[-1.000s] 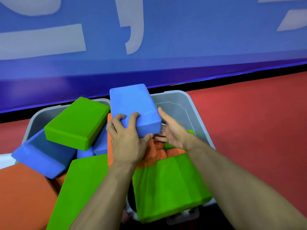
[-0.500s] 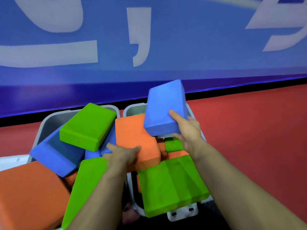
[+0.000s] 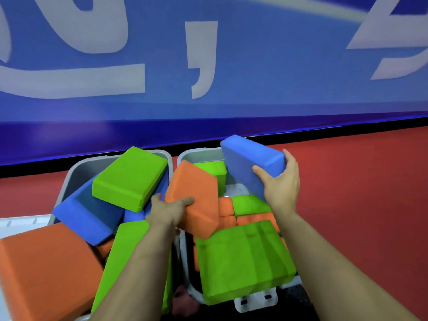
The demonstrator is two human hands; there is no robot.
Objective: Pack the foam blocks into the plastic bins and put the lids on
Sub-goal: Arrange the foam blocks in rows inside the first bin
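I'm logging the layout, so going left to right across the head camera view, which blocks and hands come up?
Big orange block → tilted green block → left hand gripping an orange block → right hand holding a blue block.

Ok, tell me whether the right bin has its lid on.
Off. The right bin is open-topped, with foam blocks sticking out above its rim.

surface: red floor (image 3: 359, 205) | on it: two grey plastic bins, left (image 3: 69, 179), right (image 3: 199, 154), side by side
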